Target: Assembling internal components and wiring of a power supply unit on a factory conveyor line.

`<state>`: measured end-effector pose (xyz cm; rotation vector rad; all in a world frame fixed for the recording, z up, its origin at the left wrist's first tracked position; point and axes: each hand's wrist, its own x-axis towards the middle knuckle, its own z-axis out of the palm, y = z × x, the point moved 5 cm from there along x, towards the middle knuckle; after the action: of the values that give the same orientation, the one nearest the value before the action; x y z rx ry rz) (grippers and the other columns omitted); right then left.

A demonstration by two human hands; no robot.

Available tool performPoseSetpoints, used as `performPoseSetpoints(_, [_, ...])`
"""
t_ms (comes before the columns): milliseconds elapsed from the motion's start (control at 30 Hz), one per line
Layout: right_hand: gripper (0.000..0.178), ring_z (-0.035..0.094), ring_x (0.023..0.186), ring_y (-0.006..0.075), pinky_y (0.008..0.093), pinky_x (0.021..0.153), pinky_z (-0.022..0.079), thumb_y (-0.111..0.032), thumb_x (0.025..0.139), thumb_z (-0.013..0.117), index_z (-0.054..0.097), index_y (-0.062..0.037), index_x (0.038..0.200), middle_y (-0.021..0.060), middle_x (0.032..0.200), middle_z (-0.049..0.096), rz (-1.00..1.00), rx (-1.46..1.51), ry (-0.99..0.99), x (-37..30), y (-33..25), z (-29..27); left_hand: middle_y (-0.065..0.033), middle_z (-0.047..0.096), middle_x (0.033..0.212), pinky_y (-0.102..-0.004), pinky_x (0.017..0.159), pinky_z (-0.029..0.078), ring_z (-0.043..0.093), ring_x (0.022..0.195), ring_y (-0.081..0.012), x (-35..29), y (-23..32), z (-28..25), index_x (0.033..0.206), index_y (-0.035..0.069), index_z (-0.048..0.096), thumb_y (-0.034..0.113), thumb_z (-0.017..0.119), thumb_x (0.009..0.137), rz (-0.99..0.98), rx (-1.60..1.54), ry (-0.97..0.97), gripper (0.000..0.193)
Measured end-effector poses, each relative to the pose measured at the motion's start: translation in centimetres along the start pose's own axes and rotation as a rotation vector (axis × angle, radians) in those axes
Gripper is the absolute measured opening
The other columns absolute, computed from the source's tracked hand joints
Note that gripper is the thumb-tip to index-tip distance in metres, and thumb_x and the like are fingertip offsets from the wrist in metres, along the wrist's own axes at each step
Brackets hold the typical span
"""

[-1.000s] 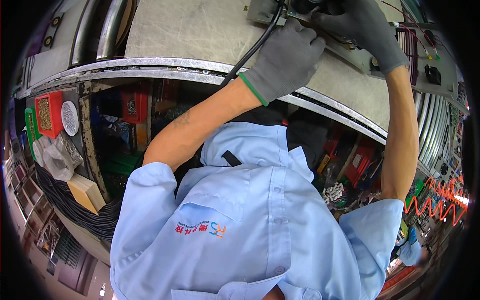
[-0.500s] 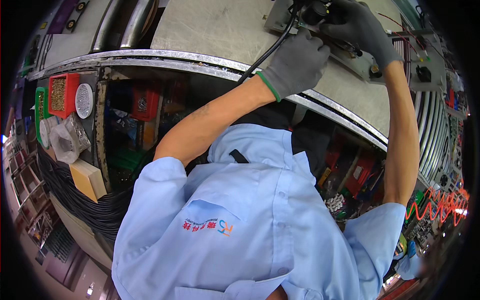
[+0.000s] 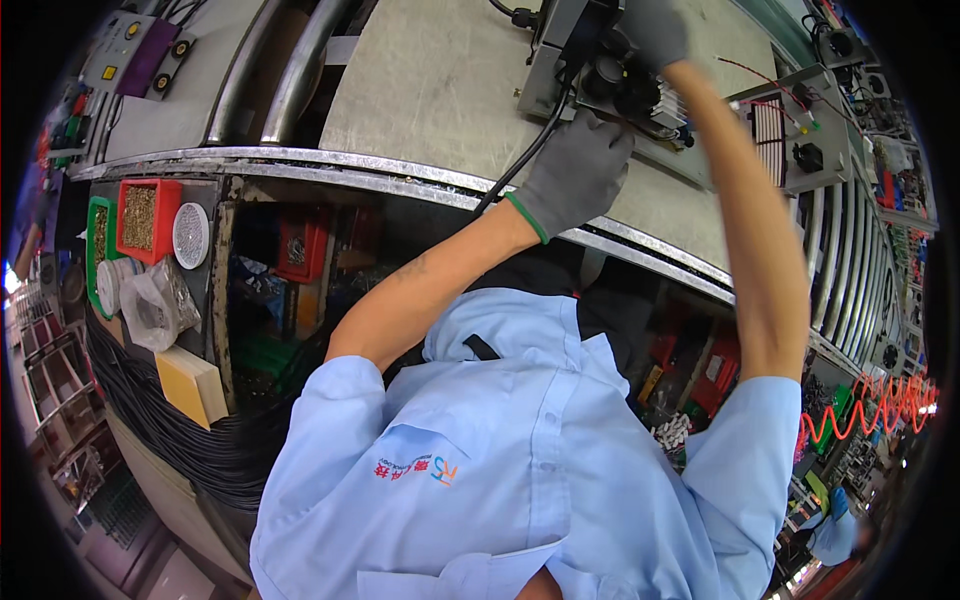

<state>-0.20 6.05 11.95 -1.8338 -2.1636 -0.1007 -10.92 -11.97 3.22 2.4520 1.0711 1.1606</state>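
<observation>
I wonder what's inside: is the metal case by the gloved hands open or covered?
The metal case is open, at least partly: black round parts and silver fins show.

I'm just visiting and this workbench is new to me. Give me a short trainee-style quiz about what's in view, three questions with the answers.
1. True or false: the right hand is farther from the blue shirt than the left hand.

2. Which of these runs from the metal unit past the left wrist?
A) an orange coil
B) a black cable
C) a yellow block

3. Fill in: at the left, the red bin stands between the green bin and the ____.

Key: 1. True. 2. B. 3. White round tub.
</observation>
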Motion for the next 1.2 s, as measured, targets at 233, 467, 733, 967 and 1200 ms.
performPoseSetpoints(233, [0.03,0.07,0.099,0.0467,0.0524,0.086,0.056,-0.021,0.094,0.051,0.074,-0.0017,0.098,0.0293,0.1,0.071,0.061,-0.02,-0.207,-1.1,0.0,4.1,-0.0118,0.067,0.11,-0.0447,0.08,0.053,0.059,0.094,-0.0359,0.1,0.1,-0.5,0.111,0.006,0.067,0.01,0.071,0.079,-0.033,-0.029,-0.025,0.033])
performPoseSetpoints(467, [0.033,0.066,0.103,0.0346,0.0438,0.091,0.052,-0.02,0.096,0.057,0.059,0.0005,0.122,0.0239,0.114,0.065,-0.101,0.732,0.267,-5.6,3.3,-3.5,-0.0152,0.067,0.117,-0.0447,0.088,0.051,0.06,0.101,-0.0381,0.3,0.5,-1.6,0.117,0.004,0.067,0.005,0.066,0.083,-0.023,-0.111,-0.018,0.034])
performPoseSetpoints(733, [0.045,0.066,0.105,0.0397,0.0454,0.091,0.054,-0.017,0.093,0.064,0.057,-0.0024,0.135,0.0217,0.125,0.063,0.31,0.535,0.128,-24.9,3.6,-2.5,-0.0171,0.067,0.119,-0.0456,0.09,0.053,0.063,0.105,-0.0376,8.9,1.8,-2.8,0.117,0.002,0.066,0.009,0.063,0.087,0.118,-0.008,0.148,0.031])
performPoseSetpoints(967, [0.051,0.067,0.099,0.0352,0.0439,0.082,0.057,-0.022,0.088,0.072,0.059,-0.0069,0.135,0.0176,0.121,0.064,0.332,0.444,0.179,-26.0,5.9,0.2,-0.0192,0.069,0.116,-0.0473,0.086,0.054,0.068,0.098,-0.0388,13.3,0.3,2.3,0.123,0.003,0.064,0.02,0.062,0.09,-0.037,0.251,-0.222,0.038])
performPoseSetpoints(1200, [0.047,0.068,0.079,0.028,0.0404,0.063,0.055,-0.022,0.086,0.075,0.064,-0.0114,0.131,0.0091,0.1,0.063,0.335,0.398,0.24,-25.3,5.6,1.3,-0.0205,0.067,0.107,-0.0471,0.079,0.054,0.067,0.089,-0.0365,13.2,1.0,1.9,0.122,-0.001,0.062,0.017,0.063,0.085,0.104,0.273,-0.157,0.041])
